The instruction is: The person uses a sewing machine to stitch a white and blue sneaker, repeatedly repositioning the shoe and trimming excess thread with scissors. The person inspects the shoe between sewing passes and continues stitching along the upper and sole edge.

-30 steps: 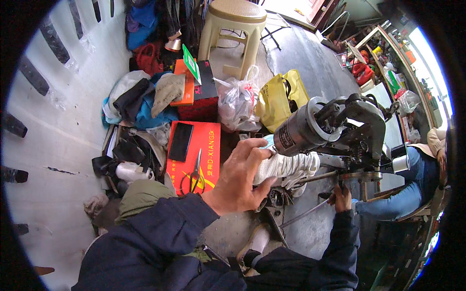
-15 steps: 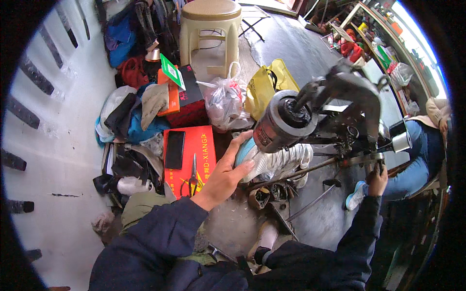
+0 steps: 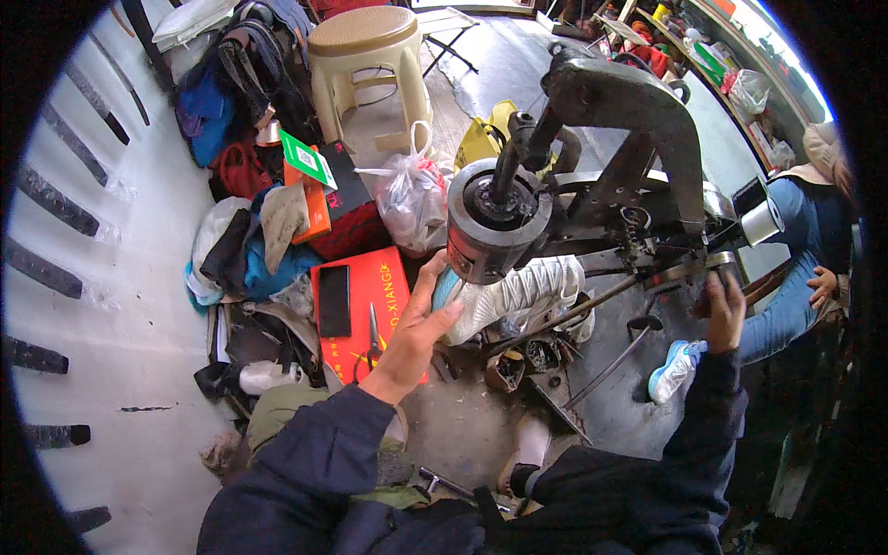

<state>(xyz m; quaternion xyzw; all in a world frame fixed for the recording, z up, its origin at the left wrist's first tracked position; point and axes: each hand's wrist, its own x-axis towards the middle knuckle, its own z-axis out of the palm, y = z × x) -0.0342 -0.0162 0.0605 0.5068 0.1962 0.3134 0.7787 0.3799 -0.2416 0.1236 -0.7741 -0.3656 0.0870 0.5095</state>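
Observation:
My left hand (image 3: 413,338) holds the toe end of a white lace-up sneaker (image 3: 518,294) with a light blue toe edge, thumb and fingers on either side. The sneaker lies under the head of a black hand-cranked shoe-stitching machine (image 3: 647,106), whose round drum-like part (image 3: 488,242) hides some of the toe. At the right end of the machine, my right hand (image 3: 724,313) is closed at the hand wheel (image 3: 721,263); its fingertips are partly hidden against the metal.
On the left lies a red box (image 3: 356,264) bearing a black phone (image 3: 334,302) and scissors (image 3: 374,340). Behind are a plastic bag (image 3: 413,199) and a stool (image 3: 363,42). A seated person's leg in jeans (image 3: 786,277) is at the right. A white spool (image 3: 761,222) sits on the machine.
The view has shifted, and the machine's head now appears further left, with more of the sneaker showing. My right hand has changed position at the wheel. The left hand keeps hold of the toe.

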